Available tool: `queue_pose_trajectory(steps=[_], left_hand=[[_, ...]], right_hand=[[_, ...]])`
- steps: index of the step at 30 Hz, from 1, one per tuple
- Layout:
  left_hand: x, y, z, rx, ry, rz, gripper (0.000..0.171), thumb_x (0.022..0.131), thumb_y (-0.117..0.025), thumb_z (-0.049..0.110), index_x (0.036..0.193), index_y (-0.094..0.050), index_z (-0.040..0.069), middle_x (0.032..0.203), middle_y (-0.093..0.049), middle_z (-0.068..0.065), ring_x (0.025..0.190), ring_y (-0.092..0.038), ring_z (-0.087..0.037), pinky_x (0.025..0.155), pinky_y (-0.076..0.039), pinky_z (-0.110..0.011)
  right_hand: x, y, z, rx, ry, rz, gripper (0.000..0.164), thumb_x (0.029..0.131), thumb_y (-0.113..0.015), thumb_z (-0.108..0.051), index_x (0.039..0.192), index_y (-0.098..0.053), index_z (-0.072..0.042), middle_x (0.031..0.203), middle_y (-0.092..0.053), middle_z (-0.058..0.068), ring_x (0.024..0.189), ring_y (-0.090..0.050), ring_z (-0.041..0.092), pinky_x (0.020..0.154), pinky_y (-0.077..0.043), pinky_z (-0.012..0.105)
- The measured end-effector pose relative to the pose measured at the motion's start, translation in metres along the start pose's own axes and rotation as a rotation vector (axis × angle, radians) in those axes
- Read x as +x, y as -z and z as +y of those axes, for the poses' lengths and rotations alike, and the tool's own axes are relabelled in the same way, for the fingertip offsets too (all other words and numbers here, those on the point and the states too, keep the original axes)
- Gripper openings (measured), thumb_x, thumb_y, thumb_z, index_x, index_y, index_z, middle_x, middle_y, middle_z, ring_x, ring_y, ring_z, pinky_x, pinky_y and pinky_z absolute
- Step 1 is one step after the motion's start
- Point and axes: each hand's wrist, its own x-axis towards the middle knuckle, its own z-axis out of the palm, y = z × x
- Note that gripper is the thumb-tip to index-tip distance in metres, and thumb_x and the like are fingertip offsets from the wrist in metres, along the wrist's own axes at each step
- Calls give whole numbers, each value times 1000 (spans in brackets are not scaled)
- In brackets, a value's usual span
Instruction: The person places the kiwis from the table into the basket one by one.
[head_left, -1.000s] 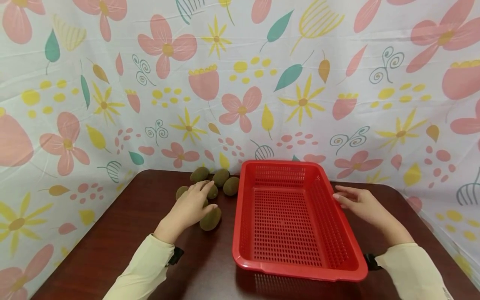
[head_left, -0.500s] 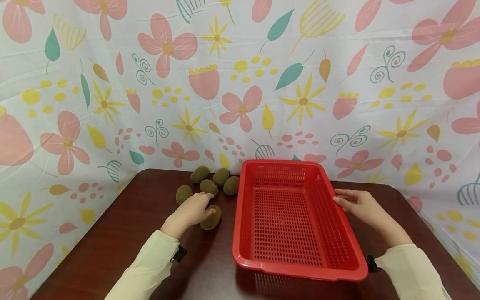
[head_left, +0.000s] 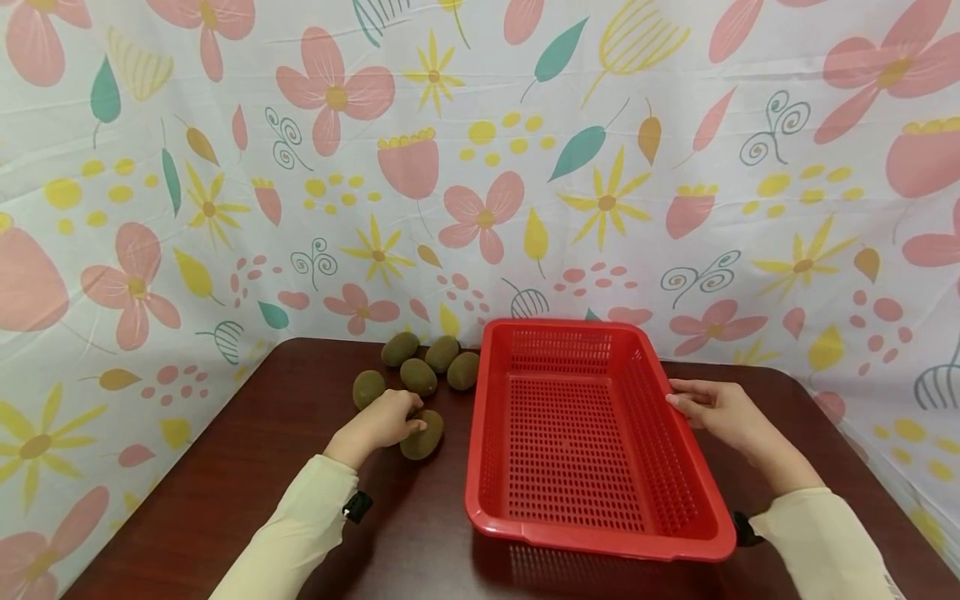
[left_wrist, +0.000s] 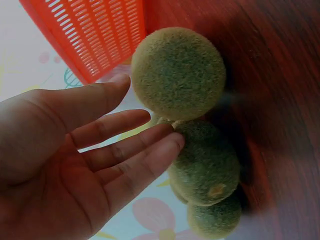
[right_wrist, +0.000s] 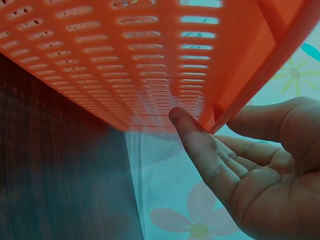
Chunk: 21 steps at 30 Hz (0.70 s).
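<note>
In the head view my left hand [head_left: 382, 419] is low over a cluster of brown fuzzy kiwis, its thumb by the nearest kiwi [head_left: 422, 437]. The left wrist view has its fingers [left_wrist: 135, 165] loosely extended beside a kiwi [left_wrist: 179, 74], with nothing gripped in the palm. A second kiwi [left_wrist: 207, 165] lies just past the fingertips. At the right side of a red perforated plastic basket [head_left: 600, 540], my right hand [head_left: 723, 415] pinches the rim. In the right wrist view, the thumb is at the rim and the fingers reach below it against the basket wall [right_wrist: 150, 65].
More kiwis, such as one by the basket [head_left: 462, 372] and one at the back [head_left: 401, 349], lie on the dark brown table [head_left: 247, 467]. A flower-printed cloth [head_left: 480, 125] hangs behind and around the table.
My left hand has drawn back from above the kiwis toward the nearest one, uncovering those behind. My right hand and the basket have hardly moved.
</note>
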Motion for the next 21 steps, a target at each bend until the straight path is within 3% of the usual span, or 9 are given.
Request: queue_pose_trajectory(steps=[7, 16, 21], left_hand=[[2, -3, -1, -21, -11, -6, 32, 87, -72, 12, 110, -65, -9, 90, -65, -16, 76, -59, -20, 70, -51, -34], [6, -5, -2, -49, 39, -48, 44, 85, -76, 24, 111, -65, -9, 110, -66, -21, 99, -62, -29, 84, -51, -39], [9, -7, -6, -70, 52, -104, 54, 85, -75, 32, 115, -62, -11, 104, -67, -20, 73, -64, -17, 70, -52, -29]], right_hand=[[-3, 1, -1, 24, -4, 0, 62, 96, -62, -26, 137, -41, 16, 112, -65, 28, 86, -71, 26, 76, -57, 42], [-4, -2, -2, 61, -51, 17, 63, 95, -63, -27, 136, -41, 16, 110, -65, 27, 84, -71, 24, 74, -57, 39], [-3, -2, -2, 83, -81, 23, 62, 94, -64, -25, 134, -42, 18, 108, -67, 24, 83, -71, 23, 74, -57, 38]])
